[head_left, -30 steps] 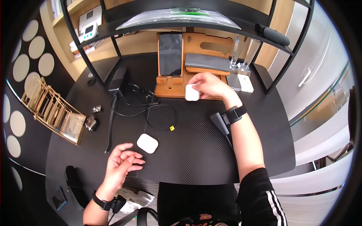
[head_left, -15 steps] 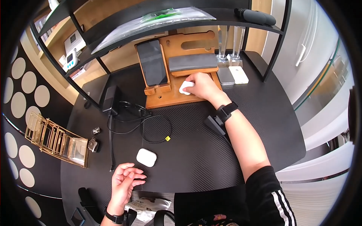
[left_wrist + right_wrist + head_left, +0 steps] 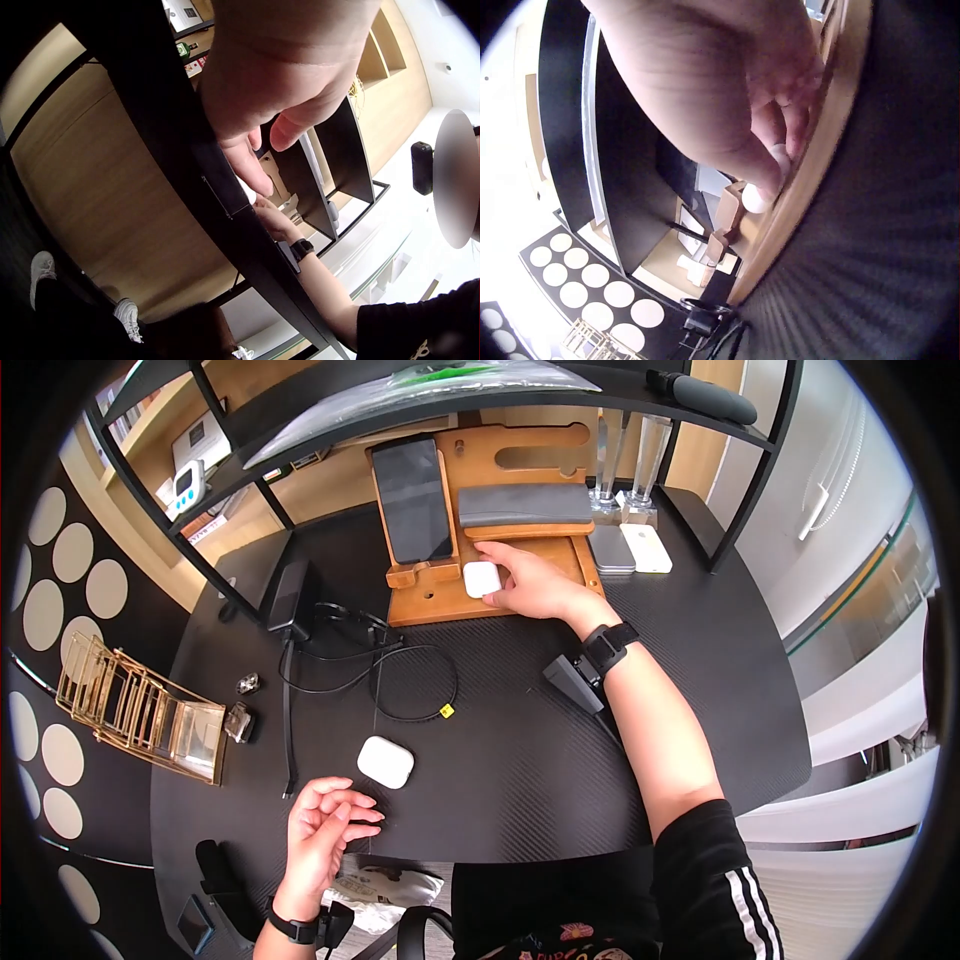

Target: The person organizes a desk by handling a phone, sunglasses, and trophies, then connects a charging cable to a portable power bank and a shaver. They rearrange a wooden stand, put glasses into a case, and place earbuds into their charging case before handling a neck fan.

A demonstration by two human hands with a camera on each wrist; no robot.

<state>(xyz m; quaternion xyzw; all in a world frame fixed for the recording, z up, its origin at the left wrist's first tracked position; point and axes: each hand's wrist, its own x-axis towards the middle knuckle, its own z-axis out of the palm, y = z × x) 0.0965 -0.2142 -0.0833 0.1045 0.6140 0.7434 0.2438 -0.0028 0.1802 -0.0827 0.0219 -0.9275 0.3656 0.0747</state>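
Observation:
A small white earbud case [image 3: 482, 580] lies over the base of the wooden desk stand [image 3: 410, 608]. My right hand [image 3: 535, 582] has it between thumb and fingers, the thumb against its near side. In the right wrist view, the thumb and fingers flank the earbud case [image 3: 756, 199] close over the wood. A second, wider white earbud case [image 3: 386, 762] rests on the black desk. Just below it is my left hand [image 3: 325, 830], fingers loosely bent and holding nothing. A dark phone [image 3: 415, 500] leans in the stand's left slot, and a grey glasses case [image 3: 525, 505] sits on its ledge.
A black cable [image 3: 415, 648] loops across the desk from a black adapter [image 3: 290, 600]. Gold wire rack [image 3: 150, 710] at left. Right of the stand are a white box-like item [image 3: 646, 548] and clear glass pieces [image 3: 645, 460]. A black shelf [image 3: 500, 402] spans above.
My right hand has brought the small earbud case from the stand's front edge onto its base, where it now lies flatter. The head view has shifted. My left hand keeps its pose.

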